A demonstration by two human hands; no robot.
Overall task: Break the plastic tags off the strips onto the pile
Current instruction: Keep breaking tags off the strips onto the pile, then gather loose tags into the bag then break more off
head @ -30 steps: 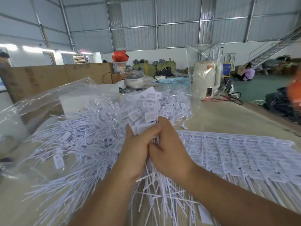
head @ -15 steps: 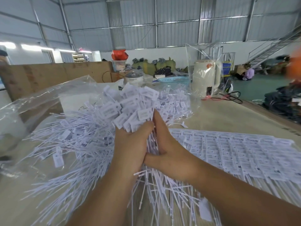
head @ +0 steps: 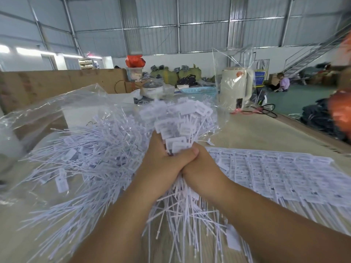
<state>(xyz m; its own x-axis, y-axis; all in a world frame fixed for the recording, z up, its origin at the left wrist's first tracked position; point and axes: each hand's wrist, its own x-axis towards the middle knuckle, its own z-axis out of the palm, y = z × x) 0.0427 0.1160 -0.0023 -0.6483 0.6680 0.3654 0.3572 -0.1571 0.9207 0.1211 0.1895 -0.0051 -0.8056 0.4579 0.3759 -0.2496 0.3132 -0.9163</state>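
grey corrugated metal walls (head: 152,25) enclose a big hall; a green floor (head: 296,99) spreads right, a metal staircase (head: 311,54) rising beyond.

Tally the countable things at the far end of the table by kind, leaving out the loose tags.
Cream electric kettle: 1
Blue plastic basket: 1
Pot with a glass lid: 1
Clear tub with a red bag on top: 1
Total: 4
The white tags are too many and too blurred to count.
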